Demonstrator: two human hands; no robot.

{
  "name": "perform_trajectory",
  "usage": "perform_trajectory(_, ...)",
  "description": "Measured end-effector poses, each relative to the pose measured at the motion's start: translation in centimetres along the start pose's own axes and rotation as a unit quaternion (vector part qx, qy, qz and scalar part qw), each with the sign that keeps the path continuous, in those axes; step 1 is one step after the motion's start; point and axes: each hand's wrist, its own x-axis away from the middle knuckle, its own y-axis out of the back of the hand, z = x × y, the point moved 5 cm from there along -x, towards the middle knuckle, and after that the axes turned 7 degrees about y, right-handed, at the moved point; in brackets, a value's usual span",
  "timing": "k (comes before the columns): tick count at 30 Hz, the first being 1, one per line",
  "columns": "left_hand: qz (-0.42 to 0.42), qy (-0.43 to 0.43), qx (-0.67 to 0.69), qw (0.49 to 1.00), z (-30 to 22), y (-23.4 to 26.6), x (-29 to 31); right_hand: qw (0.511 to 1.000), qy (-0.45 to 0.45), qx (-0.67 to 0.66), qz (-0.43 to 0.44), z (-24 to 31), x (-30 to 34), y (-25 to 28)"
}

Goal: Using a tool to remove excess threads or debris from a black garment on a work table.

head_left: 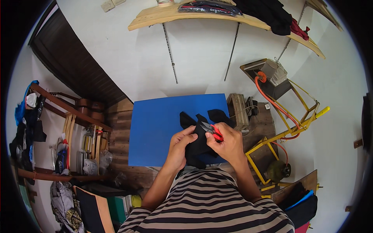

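My left hand (179, 149) is closed on a piece of black cloth (199, 146), pinching it near its upper part with the thumb on top. My right hand (230, 143) is wrapped round a pair of red-handled snips (216, 134). Their dark blades point left, against or just over the cloth beside my left thumb; whether they touch it I cannot tell. The cloth hangs over the near edge of a blue tabletop (151, 122). Beyond my hands, more black cloth lies on the blue surface, including a rounded piece (219, 115) to the right.
A wooden crate (236, 110) stands against the table's right side. Farther right are a yellow metal frame (268, 141), an orange hose (272, 101) and a gas cylinder (278, 171). Above the table runs a wooden shelf (155, 17) with clothing. Shelving with books (91, 143) is at left.
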Motion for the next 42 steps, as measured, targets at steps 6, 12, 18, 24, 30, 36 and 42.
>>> perform_trajectory(6,-0.016,0.028,0.040,0.999,0.1,0.4,0.2,1.000,0.011,0.005,-0.004,0.2,-0.2,0.0)
perform_trajectory(12,0.000,0.033,0.055,0.998,-0.1,0.2,0.0,1.000,-0.001,-0.021,0.001,0.5,0.0,-0.1)
perform_trajectory(18,0.013,0.028,0.062,0.998,-0.2,0.0,-0.2,0.999,-0.009,-0.051,0.002,0.1,0.0,-0.6)
perform_trajectory(24,0.001,0.015,0.051,0.999,-0.4,-0.2,-0.4,0.992,-0.033,-0.121,0.021,0.4,0.2,-1.2)
perform_trajectory(30,0.005,0.011,0.039,0.999,-0.6,-0.5,-0.6,0.988,-0.042,-0.144,0.039,0.4,0.2,-1.2)
perform_trajectory(36,0.013,0.012,0.062,0.998,-1.0,-0.6,-0.9,0.990,-0.028,-0.135,0.025,0.7,0.1,-1.4)
perform_trajectory(42,0.005,0.006,0.069,0.998,-1.6,-1.1,-1.1,0.993,-0.014,-0.116,0.020,0.4,-0.2,-1.3)
